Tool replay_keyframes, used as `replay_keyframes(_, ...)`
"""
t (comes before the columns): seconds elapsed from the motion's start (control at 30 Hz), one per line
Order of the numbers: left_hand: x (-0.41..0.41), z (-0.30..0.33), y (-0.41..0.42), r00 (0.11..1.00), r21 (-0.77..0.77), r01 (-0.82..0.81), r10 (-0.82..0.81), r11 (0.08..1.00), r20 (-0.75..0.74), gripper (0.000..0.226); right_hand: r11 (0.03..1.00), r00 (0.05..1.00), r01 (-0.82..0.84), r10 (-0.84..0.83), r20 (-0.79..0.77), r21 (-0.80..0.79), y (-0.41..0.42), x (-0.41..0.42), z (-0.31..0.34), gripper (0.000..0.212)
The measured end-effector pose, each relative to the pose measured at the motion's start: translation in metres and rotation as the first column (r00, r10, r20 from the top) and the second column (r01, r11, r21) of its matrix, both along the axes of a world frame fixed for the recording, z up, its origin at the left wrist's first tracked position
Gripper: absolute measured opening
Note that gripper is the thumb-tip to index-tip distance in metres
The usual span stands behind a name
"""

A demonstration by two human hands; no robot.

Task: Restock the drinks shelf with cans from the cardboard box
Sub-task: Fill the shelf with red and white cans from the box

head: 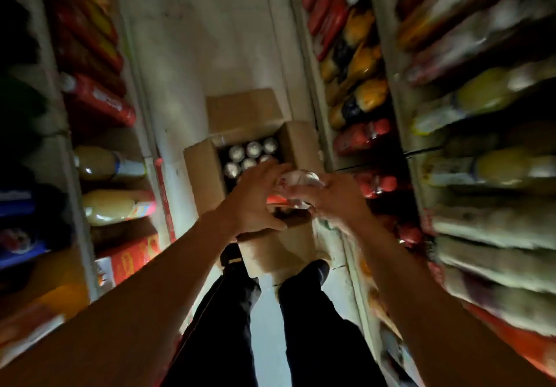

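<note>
Two hands meet just above the near end of the cardboard box (207,176), and between them I have a can (296,189), blurred, red and white with a shiny end. My left hand (255,200) sits against its left side with the fingers (270,170) spread over the top, thumb low by the box edge. My right hand (337,198) is wrapped round the other side, its fingers clasping the can; whether the left truly grips or only steadies it I cannot tell through the blur.

I judge this the pick-up step: one can out of the box and held over it, not yet on any shelf.

Just past my hands the box lies open on the floor of the narrow aisle, flaps folded out, with several silver can tops (249,155) standing in rows inside, so plenty is left to move.

Farther out, the drinks shelf (361,134) on my right holds red and orange bottles lying close-packed. The next move, I reckon, calls for carrying the can right and up to a free slot, which I cannot make out from here, and setting it upright without knocking the neighbours
</note>
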State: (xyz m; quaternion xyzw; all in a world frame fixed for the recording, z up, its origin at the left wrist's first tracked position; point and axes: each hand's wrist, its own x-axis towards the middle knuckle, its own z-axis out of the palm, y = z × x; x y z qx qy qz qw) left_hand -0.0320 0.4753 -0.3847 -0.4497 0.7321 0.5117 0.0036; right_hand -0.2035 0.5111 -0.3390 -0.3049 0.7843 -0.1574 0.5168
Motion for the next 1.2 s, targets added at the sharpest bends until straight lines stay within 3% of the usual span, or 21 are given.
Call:
replay_keyframes(0.13,-0.048,0.137,-0.029,0.976,-0.07,-0.099,0.083,0.993,-0.2,0.065,0.973,0.998,0.01,-0.023,-0.051,-0.229,-0.002,-0.033,0.167,0.047)
replay_keyframes(0.2,-0.083,0.23,-0.031,0.963,-0.182,-0.06,0.009,0.981,-0.27,0.062,0.931,0.986,0.091,-0.135,-0.102,-0.352,0.016,-0.059,0.258,0.044)
replay_keyframes(0.27,-0.097,0.264,-0.027,0.941,-0.185,-0.101,0.033,0.978,-0.337,0.068,0.901,0.983,0.099,-0.154,-0.099,-0.423,0.025,-0.062,0.291,0.041)
replay_keyframes(0.37,-0.15,0.353,-0.013,0.879,-0.314,-0.051,-0.107,0.948,-0.465,0.065,0.74,0.911,0.221,-0.389,-0.136,-0.635,0.059,-0.084,0.373,0.051)
replay_keyframes(0.5,-0.208,0.43,0.019,0.811,-0.431,0.015,-0.263,0.902,-0.522,0.054,0.514,0.739,0.299,-0.657,-0.146,-0.804,0.096,-0.111,0.437,0.06)
replay_keyframes(0.6,-0.242,0.469,0.042,0.769,-0.497,0.088,-0.376,0.863,-0.516,0.054,0.44,0.644,0.308,-0.749,-0.156,-0.843,0.128,-0.133,0.469,0.072)
replay_keyframes(0.67,-0.258,0.484,0.055,0.682,-0.448,0.208,-0.457,0.87,-0.571,0.065,0.429,0.606,0.301,-0.776,-0.176,-0.851,0.146,-0.148,0.483,0.075)
replay_keyframes(0.73,-0.276,0.496,0.068,0.614,-0.431,0.309,-0.524,0.848,-0.59,0.069,0.405,0.58,0.307,-0.797,-0.168,-0.861,0.163,-0.169,0.496,0.07)
replay_keyframes(0.83,-0.301,0.502,0.084,0.57,-0.497,0.311,-0.578,0.81,-0.584,0.06,0.375,0.592,0.338,-0.798,-0.115,-0.863,0.18,-0.2,0.506,0.059)
replay_keyframes(0.97,-0.333,0.498,0.091,0.583,-0.573,0.238,-0.587,0.784,-0.562,0.077,0.286,0.614,0.356,-0.789,-0.009,-0.89,0.187,-0.234,0.488,0.065)
replay_keyframes(1.07,-0.343,0.487,0.09,0.648,-0.581,0.203,-0.554,0.788,-0.524,0.068,0.314,0.626,0.397,-0.78,0.004,-0.863,0.18,-0.243,0.464,0.075)
replay_keyframes(1.2,-0.354,0.47,0.087,0.746,-0.536,0.231,-0.502,0.812,-0.438,0.055,0.388,0.581,0.419,-0.809,-0.086,-0.821,0.171,-0.255,0.441,0.06)
